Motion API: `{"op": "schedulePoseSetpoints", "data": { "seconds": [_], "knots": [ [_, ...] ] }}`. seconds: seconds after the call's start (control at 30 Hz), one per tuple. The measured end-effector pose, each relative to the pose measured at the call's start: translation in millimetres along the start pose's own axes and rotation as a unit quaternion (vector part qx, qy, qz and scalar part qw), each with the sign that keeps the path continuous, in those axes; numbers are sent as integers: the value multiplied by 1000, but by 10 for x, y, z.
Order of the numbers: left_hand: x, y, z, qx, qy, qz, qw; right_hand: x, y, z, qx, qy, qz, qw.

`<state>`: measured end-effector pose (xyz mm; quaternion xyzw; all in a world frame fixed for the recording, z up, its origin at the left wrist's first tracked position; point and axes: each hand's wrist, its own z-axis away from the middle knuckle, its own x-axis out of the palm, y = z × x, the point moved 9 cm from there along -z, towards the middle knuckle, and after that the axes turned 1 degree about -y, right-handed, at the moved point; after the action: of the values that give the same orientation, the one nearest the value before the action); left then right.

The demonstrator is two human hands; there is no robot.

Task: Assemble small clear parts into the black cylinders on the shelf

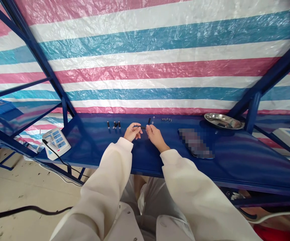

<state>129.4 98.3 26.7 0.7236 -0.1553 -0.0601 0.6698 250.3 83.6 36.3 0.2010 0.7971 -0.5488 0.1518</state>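
A thin black stick-like piece [142, 127] spans the gap between my two hands, above the blue table [97, 147]. My left hand [132, 132] pinches its left end. On its right end, the fingers of my right hand [154, 134] are closed. Just behind my right hand stand a black cylinder [149, 121] and a small clear piece [153, 119]. Several small black cylinders with pale ends [119, 125] stand to the left of my left hand. A row of small shiny metal pieces [166, 120] lies farther right. Fine detail is too small to make out.
A phone-like flat object [196, 143], blurred over, lies right of my hands. Behind it sits a shiny metal tray [224, 121]. A white power strip [56, 143] with a black cable is at the table's left end. Blue frame posts [254, 110] rise beside a striped sheet [155, 72].
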Motion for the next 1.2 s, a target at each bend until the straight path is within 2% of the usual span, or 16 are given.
{"op": "schedulePoseSetpoints", "data": {
  "seconds": [0.2, 0.57, 0.83, 1.2],
  "knots": [
    [-5, 59, 21, 38, 20, -98, 994, -32, -25, -11, -20, 15, 30, 999],
    [-85, 137, 40, 100, 73, -166, 978, -54, -64, -5, -26, 19, 45, 998],
    [-133, 200, 96, 114, 114, -205, 965, -60, -119, 9, -34, 19, 38, 998],
    [-168, 197, 119, 87, 140, -222, 961, -35, -170, 24, -52, 10, 40, 998]
  ]
}}
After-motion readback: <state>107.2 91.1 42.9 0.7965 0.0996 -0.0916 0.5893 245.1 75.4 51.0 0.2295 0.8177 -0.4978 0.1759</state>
